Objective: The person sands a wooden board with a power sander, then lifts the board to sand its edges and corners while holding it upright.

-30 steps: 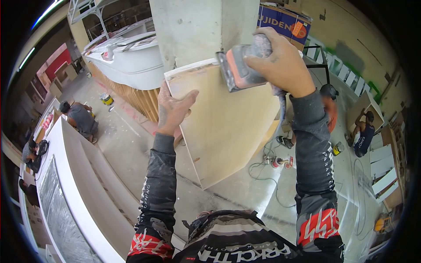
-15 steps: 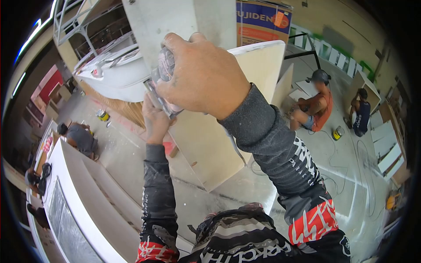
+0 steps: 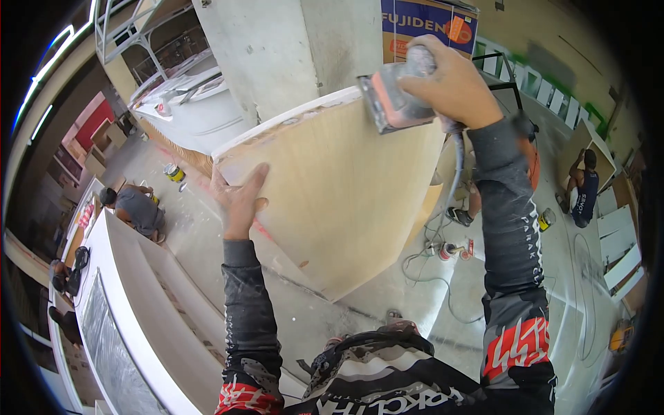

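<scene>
Concrete pillar [image 3: 290,55]; dusty grey floor [image 3: 207,235]; white shelving [image 3: 131,290] left; cardboard box [image 3: 425,28] beyond.

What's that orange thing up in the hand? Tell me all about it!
It is a power sander, orange and grey, dusty, with a flat rectangular base. The right hand grips its top and holds the base against the upper edge of the pale wooden panel. A grey cord hangs from it down beside the sleeve.

Sander [image 3: 393,104] on panel [image 3: 339,187] edge (pillar [image 3: 290,48] behind)

Concrete pillar [image 3: 290,48], Fujiden box [image 3: 422,24], white shelf unit [image 3: 138,304] lwr left, crouching person [image 3: 138,207] nr paint can [image 3: 173,173]
</scene>
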Action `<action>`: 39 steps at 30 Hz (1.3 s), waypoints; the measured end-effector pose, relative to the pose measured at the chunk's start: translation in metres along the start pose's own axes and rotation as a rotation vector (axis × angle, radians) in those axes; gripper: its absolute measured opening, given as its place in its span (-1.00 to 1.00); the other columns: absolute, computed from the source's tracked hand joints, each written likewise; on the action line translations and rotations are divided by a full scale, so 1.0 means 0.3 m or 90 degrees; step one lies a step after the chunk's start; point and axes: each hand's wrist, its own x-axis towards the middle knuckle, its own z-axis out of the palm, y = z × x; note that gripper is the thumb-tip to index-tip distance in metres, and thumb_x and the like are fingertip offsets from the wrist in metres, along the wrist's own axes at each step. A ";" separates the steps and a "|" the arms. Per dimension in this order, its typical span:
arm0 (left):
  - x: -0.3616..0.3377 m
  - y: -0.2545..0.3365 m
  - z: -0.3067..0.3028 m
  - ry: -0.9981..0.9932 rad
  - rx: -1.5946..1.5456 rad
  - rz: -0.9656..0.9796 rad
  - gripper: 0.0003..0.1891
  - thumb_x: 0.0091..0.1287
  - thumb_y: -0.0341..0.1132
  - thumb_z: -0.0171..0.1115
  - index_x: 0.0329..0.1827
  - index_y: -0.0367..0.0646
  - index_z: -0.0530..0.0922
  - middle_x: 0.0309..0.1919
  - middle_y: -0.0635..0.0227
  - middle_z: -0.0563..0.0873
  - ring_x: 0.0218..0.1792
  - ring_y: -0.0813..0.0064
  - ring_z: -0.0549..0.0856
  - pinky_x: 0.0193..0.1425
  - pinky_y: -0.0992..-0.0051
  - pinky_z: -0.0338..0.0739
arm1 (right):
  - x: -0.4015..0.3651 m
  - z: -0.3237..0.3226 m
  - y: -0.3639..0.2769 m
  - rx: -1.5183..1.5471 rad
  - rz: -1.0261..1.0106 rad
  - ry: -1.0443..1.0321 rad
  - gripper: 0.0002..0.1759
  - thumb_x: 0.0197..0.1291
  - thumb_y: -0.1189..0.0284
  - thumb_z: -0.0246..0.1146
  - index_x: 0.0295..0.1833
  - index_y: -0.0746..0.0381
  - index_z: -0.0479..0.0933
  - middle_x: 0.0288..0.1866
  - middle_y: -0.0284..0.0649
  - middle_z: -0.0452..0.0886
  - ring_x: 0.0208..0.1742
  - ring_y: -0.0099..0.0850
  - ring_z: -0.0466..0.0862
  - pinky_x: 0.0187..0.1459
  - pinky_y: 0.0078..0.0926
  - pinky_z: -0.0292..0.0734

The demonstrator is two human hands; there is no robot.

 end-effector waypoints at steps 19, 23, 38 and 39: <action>0.011 -0.019 -0.032 0.013 0.052 -0.006 -0.44 0.20 -0.52 0.57 0.25 -0.32 0.50 0.06 0.20 0.72 0.03 0.40 0.74 0.11 0.42 0.69 | -0.026 0.012 -0.074 0.035 -0.007 0.003 -0.32 0.00 0.09 0.43 0.27 0.12 0.57 -0.05 0.15 0.69 -0.01 0.15 0.72 0.04 -0.07 0.66; 0.012 -0.010 -0.013 0.012 0.018 0.001 -0.44 0.19 -0.52 0.56 0.24 -0.34 0.50 0.04 0.19 0.73 0.00 0.40 0.75 0.09 0.41 0.69 | -0.035 0.039 -0.162 0.042 -0.049 0.033 -0.32 0.03 0.07 0.43 0.25 0.16 0.58 -0.10 0.14 0.68 -0.06 0.13 0.71 0.00 -0.05 0.66; 0.006 -0.011 -0.004 -0.016 -0.036 0.003 -0.49 0.21 -0.54 0.54 0.21 -0.33 0.53 0.02 0.22 0.75 0.01 0.45 0.76 0.13 0.42 0.70 | -0.027 0.023 -0.203 0.027 -0.046 0.005 -0.32 0.03 0.09 0.44 0.22 0.25 0.59 -0.06 0.12 0.70 -0.04 0.11 0.71 0.02 -0.06 0.65; 0.003 -0.009 -0.002 -0.012 -0.036 0.004 -0.49 0.21 -0.54 0.54 0.21 -0.33 0.53 0.02 0.22 0.75 0.01 0.45 0.76 0.13 0.42 0.70 | -0.026 0.022 -0.203 0.020 -0.024 0.003 -0.35 0.04 0.12 0.43 0.19 0.27 0.59 -0.06 0.11 0.71 -0.04 0.11 0.70 0.02 -0.05 0.64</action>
